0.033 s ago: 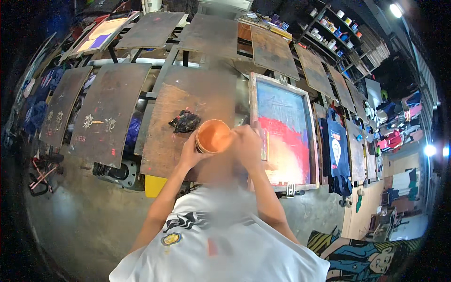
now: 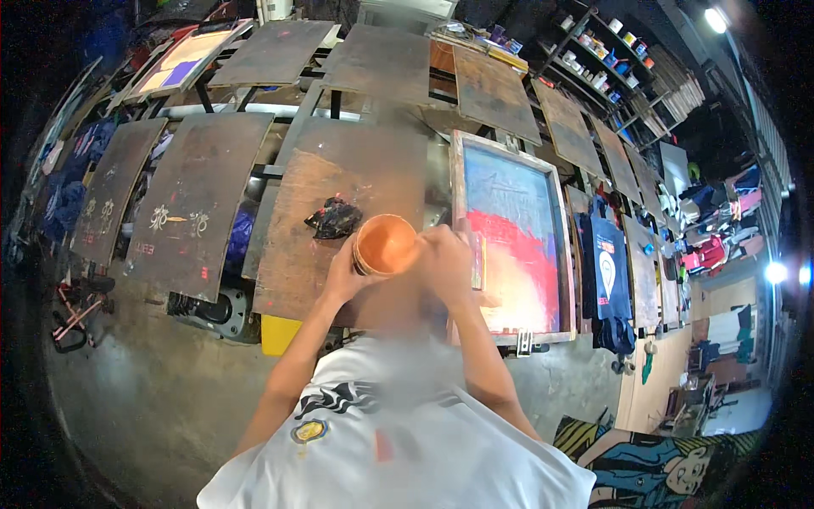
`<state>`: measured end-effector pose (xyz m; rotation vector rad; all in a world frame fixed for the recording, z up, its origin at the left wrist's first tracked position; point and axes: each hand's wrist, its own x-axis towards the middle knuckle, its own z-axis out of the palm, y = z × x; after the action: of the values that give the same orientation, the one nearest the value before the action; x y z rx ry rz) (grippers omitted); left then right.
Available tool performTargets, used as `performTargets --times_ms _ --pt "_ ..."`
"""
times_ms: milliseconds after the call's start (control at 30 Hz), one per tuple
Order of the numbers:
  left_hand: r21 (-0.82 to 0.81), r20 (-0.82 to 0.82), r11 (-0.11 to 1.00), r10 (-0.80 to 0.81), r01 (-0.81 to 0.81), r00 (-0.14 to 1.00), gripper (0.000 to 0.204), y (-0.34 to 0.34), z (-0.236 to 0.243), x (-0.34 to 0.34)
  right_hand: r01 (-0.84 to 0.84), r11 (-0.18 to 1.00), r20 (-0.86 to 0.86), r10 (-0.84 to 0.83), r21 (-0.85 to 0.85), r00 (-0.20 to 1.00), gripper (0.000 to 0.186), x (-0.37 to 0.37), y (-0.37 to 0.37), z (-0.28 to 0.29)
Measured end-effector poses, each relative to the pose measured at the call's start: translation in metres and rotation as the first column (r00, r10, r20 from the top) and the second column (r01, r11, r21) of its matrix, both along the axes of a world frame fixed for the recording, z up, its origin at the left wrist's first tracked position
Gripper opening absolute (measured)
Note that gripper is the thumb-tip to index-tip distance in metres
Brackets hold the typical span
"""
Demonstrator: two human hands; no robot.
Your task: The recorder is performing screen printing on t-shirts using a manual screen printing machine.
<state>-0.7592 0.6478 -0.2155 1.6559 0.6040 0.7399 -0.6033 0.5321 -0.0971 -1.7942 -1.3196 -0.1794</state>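
Observation:
My left hand point(image 2: 342, 278) is wrapped round the side of an orange tub point(image 2: 386, 246), which is tilted so that its orange inside shows. At the tub's right rim, my right hand point(image 2: 445, 261) is closed with fingers curled. A blur covers part of it, and what it grips, if anything, is hidden. Just beyond the tub, a crumpled black plastic bag point(image 2: 335, 219) lies on a worn wooden board point(image 2: 292, 263). Right of my right hand rests a wood-framed printing screen point(image 2: 555, 204), its blue mesh smeared with red and pale orange ink. A narrow wooden-edged piece point(image 2: 481, 263) lies along its left side.
Several flat boards point(image 2: 203, 195) surround me on metal arms. Dark blue shirts point(image 2: 608, 263) hang over a board at the right. Shelves with paint containers point(image 2: 602, 64) stand far right. A yellow object point(image 2: 280, 334) sits below the near board edge, beside a black machine part point(image 2: 216, 314).

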Motion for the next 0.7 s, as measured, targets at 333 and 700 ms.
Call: performTargets --times_ms 333,700 --pt "0.082 -0.014 0.997 0.015 -0.013 1.0 0.103 0.004 -0.003 -0.001 -0.048 0.998 -0.018 0.048 -0.048 0.999 0.009 0.004 0.006 0.006" --pt "0.162 0.036 0.985 -0.06 0.053 0.998 0.094 0.01 -0.003 -0.002 -0.083 0.985 -0.015 0.081 -0.151 0.997 0.01 0.004 0.005 0.009"
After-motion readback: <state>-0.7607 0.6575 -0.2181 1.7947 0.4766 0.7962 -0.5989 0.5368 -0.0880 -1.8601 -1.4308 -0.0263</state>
